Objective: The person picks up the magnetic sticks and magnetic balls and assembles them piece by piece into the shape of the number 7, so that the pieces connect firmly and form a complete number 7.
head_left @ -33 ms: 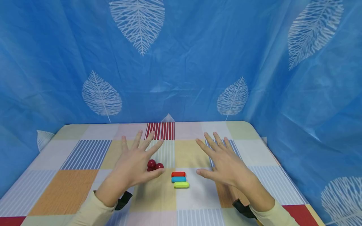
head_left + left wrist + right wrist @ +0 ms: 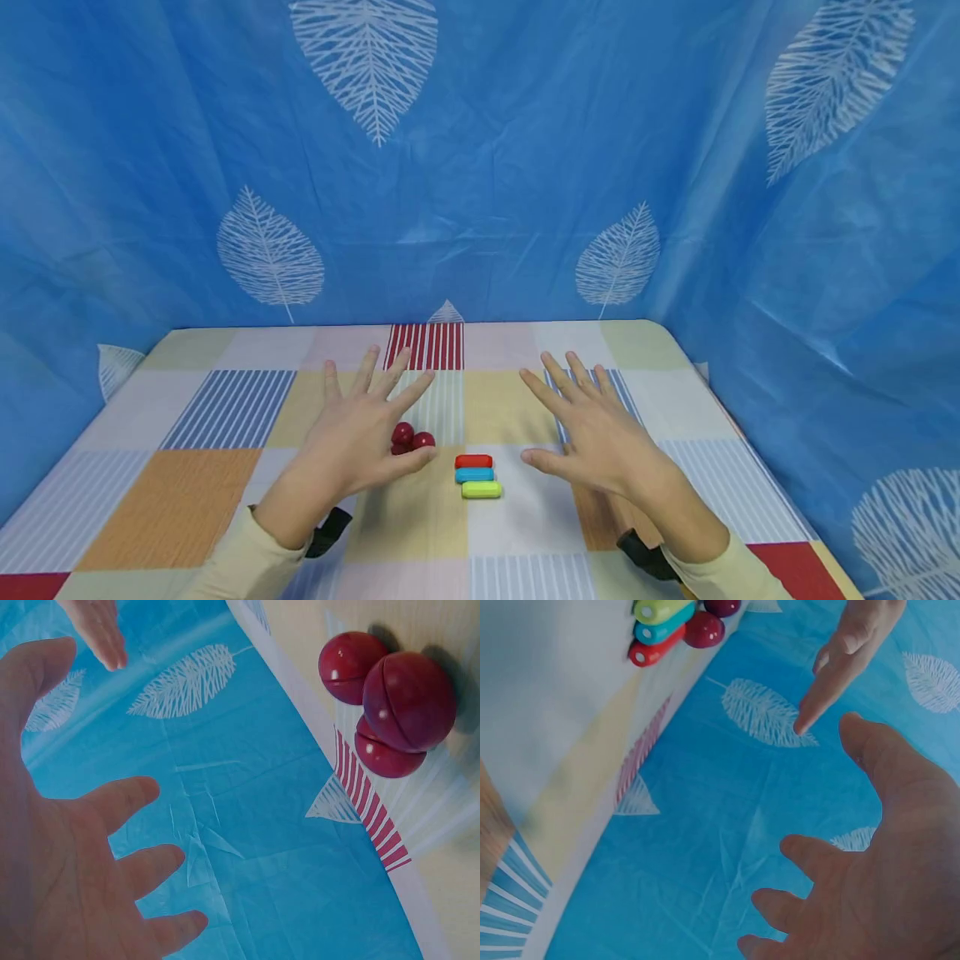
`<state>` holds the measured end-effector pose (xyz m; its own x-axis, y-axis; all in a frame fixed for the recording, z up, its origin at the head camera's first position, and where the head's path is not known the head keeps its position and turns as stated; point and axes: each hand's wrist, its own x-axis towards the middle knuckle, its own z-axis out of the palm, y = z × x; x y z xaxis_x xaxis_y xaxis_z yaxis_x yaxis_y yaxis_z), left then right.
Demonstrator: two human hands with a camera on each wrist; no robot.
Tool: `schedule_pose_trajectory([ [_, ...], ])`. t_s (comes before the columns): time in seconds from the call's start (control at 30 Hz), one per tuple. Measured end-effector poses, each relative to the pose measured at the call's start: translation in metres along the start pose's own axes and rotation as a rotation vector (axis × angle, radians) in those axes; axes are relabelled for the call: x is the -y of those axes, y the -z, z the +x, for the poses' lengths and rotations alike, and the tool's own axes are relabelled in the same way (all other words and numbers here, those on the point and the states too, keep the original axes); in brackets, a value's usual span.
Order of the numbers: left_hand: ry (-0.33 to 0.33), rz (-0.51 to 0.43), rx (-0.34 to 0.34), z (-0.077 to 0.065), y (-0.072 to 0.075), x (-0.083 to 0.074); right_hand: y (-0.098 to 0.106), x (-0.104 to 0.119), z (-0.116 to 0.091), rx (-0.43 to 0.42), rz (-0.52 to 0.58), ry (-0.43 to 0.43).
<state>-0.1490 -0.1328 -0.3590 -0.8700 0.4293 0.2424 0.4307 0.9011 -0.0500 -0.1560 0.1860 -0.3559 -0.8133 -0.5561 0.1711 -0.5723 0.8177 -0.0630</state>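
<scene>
My left hand (image 2: 348, 442) hovers above the cloth with its fingers spread and holds nothing. Just beyond its thumb, partly hidden behind it in the head view, lies a cluster of three glossy dark red balls (image 2: 412, 701), each with a crease visible in the left wrist view. Between the hands, three short capsule-shaped sticks lie side by side: red (image 2: 473, 461), blue (image 2: 475, 475) and yellow-green (image 2: 482, 490), the last nearest me and shifted slightly right. To their right my right hand (image 2: 603, 442) is also raised, fingers spread, touching nothing.
A patchwork-patterned cloth (image 2: 540, 517) covers the table. Blue curtains with white leaf prints (image 2: 480, 167) hang behind it and along both sides. Each wrist wears a black strap (image 2: 327, 532) below a cream sleeve (image 2: 240, 567).
</scene>
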Motion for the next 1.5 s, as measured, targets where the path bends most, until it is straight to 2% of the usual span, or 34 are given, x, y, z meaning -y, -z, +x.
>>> schedule_pose_trajectory([
  [0.1,0.002,0.001,-0.001,-0.002,0.001,0.000,-0.001,0.001,-0.003,0.009,0.001,-0.001],
  [0.23,-0.002,-0.016,-0.035,-0.004,0.006,0.002,-0.001,0.001,-0.006,0.000,0.002,-0.009],
  [0.47,-0.008,-0.085,-0.086,-0.009,0.012,0.000,0.006,0.000,-0.009,-0.056,0.044,0.013],
  [0.53,-0.003,-0.139,-0.115,-0.010,0.010,-0.001,0.005,0.001,-0.009,-0.087,0.056,0.030],
  [0.73,0.044,-0.413,-0.212,-0.018,-0.005,-0.005,-0.003,0.010,-0.011,-0.114,0.158,0.040],
  [0.83,0.062,-0.475,-0.241,-0.021,-0.013,-0.006,-0.008,0.016,-0.010,-0.101,0.165,0.052],
  [1.2,0.141,-0.567,-0.171,-0.021,-0.039,0.001,-0.031,0.032,0.003,-0.067,0.192,0.098],
  [1.5,0.165,-0.563,-0.090,-0.024,-0.052,0.007,-0.049,0.041,0.008,-0.043,0.209,0.167],
])
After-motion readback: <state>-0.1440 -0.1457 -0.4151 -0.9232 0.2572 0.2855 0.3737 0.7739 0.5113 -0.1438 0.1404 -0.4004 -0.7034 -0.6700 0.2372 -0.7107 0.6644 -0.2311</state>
